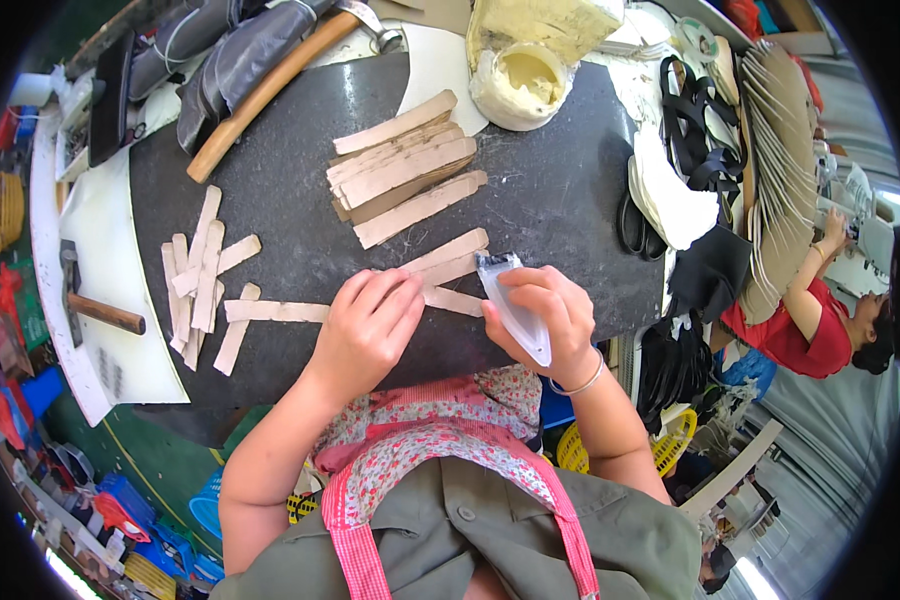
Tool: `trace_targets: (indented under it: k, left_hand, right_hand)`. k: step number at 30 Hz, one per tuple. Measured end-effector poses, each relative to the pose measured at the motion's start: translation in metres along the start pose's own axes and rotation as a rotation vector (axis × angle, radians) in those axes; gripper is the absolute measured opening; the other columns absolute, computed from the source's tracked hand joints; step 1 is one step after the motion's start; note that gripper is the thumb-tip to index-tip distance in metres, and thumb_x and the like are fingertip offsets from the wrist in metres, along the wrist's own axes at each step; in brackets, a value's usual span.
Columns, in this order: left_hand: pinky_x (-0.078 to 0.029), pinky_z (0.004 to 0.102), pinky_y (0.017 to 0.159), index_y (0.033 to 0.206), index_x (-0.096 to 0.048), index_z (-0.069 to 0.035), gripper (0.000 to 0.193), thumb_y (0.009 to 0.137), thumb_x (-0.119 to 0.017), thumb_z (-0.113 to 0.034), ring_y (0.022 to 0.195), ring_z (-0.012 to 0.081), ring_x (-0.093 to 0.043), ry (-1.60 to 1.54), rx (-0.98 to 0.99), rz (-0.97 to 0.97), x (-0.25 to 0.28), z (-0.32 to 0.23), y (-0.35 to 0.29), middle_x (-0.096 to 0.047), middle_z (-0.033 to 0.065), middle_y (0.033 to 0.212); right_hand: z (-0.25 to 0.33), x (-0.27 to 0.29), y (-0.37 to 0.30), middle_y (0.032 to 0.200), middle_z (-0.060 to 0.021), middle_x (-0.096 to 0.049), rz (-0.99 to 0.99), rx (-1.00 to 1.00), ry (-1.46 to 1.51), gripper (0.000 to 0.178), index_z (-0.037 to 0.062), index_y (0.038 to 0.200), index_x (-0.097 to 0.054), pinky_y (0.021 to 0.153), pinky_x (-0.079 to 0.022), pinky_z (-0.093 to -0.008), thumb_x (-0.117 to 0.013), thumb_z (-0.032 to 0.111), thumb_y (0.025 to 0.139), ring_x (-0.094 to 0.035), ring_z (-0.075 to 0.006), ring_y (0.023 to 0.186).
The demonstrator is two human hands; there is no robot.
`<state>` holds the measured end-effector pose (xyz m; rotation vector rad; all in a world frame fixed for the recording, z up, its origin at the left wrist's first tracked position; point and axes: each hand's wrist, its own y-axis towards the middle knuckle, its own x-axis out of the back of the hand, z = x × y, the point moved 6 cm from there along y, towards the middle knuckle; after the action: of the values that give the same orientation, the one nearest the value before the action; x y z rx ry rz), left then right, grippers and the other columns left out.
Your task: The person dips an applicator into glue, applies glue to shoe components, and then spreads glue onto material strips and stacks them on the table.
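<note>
My left hand has its fingers bent and together, pressing on pale beige strips near the front edge of the black work surface. One beige strip angles out beyond its fingertips. Wrapped in my right hand is a flat, translucent white plastic tool with a dark end. That end sits just right of the strips' tips; I cannot make out its exact kind. A layered stack of beige strips lies farther off. More loose strips overlap in a pile at the left.
A crusted pot of pale yellow paste stands at the back. A long wooden-handled tool lies back left, and a hammer at far left. Black straps and a white piece lie right. A person in red works beyond.
</note>
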<state>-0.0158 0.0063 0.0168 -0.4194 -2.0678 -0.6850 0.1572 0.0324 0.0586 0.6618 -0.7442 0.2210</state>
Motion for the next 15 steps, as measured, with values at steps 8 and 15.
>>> trace_targets:
  k: [8, 15]
  left_hand:
    - [-0.050, 0.0417, 0.086, 0.094, -0.066, 0.002, 0.022, 0.072, -0.068, 0.001, 0.102, 0.0285, -0.061, -0.069, 0.056, 0.000, 0.002, 0.004, 0.000, -0.066, 0.0111, 0.105]
    - [-0.053, 0.0413, 0.084, 0.093, -0.064, 0.004, 0.022, 0.072, -0.068, 0.003, 0.101, 0.0325, -0.061, -0.207, 0.163, -0.014, 0.005, 0.010, 0.008, -0.064, 0.0145, 0.102]
  right_hand:
    - [0.006, 0.005, 0.003, 0.082, -0.0125, -0.068, -0.027, 0.003, 0.122, 0.034, 0.0052, 0.088, -0.053, 0.051, -0.051, -0.0300, -0.079, 0.005, 0.066, -0.063, -0.0228, 0.057]
    - [0.028, -0.030, 0.012, 0.088, -0.0109, -0.062, 0.158, 0.166, 0.131, 0.036, 0.0026, 0.085, -0.054, 0.050, -0.048, -0.0331, -0.083, 0.009, 0.065, -0.057, -0.0238, 0.061]
